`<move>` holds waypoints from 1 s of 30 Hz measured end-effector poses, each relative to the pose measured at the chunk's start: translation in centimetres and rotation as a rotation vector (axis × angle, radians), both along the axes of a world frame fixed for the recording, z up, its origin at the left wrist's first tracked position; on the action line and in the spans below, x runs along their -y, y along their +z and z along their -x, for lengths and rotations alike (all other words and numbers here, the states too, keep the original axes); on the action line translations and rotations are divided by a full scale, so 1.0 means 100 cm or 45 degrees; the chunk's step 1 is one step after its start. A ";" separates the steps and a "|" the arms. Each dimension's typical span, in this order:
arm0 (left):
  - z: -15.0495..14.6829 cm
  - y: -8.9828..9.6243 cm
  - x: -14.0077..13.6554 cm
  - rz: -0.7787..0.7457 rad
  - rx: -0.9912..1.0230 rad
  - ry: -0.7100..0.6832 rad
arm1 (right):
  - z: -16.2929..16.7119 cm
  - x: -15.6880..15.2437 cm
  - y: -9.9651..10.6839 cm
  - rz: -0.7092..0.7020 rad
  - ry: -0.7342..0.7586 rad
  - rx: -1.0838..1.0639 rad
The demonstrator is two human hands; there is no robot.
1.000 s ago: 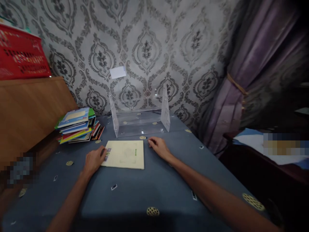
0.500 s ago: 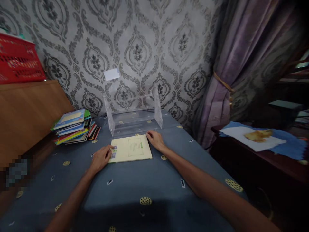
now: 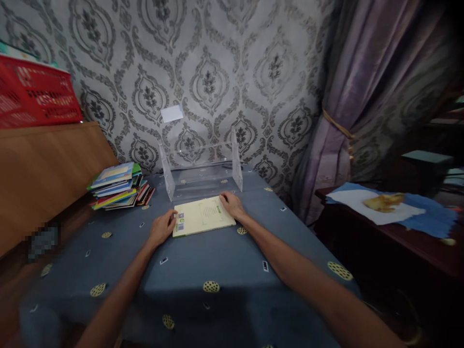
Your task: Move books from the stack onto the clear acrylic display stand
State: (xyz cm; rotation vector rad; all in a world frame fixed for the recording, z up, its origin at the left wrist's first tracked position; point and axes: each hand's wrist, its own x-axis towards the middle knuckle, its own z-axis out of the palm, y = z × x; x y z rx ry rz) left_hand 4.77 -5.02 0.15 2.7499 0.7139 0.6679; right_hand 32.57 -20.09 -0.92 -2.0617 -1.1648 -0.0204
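Observation:
A cream-coloured book (image 3: 195,217) lies flat on the table, its printed back cover facing up with a barcode at the left. My left hand (image 3: 163,228) is at the book's left edge, fingers curled against it. Across the top right corner, my right hand (image 3: 231,205) grips the far edge with bent fingers; part of that edge is hidden under it. Just behind the book stands a clear acrylic rack (image 3: 201,166) with two upright side panels, no books in it.
A leaning stack of books (image 3: 118,186) stands at the table's left. Beyond it, a red plastic basket (image 3: 47,96) rests on a wooden surface (image 3: 47,154). The blue patterned tablecloth (image 3: 181,275) covers the table. At right hangs a tied purple curtain (image 3: 329,150), near a dark side table with cloths (image 3: 427,217).
The book has shifted slightly right and turned a little. My left hand has moved from over its left side to its edge. The view has swung slightly left.

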 end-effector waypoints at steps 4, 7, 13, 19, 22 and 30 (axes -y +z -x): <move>0.001 0.000 0.003 -0.063 0.048 0.008 | 0.002 -0.002 0.000 0.018 0.037 -0.001; 0.002 -0.001 0.006 -0.092 0.064 0.008 | 0.003 -0.003 0.000 0.035 0.042 -0.008; -0.004 0.000 0.003 -0.054 0.064 0.028 | 0.008 0.002 0.004 0.038 0.035 -0.039; -0.040 0.004 -0.021 0.010 0.077 0.227 | 0.013 0.006 0.007 -0.007 0.011 -0.109; -0.050 0.004 -0.028 0.067 0.100 0.287 | 0.013 0.007 0.007 -0.042 0.011 -0.123; -0.041 0.013 -0.022 0.202 0.159 0.250 | 0.017 0.009 0.008 -0.079 -0.029 -0.136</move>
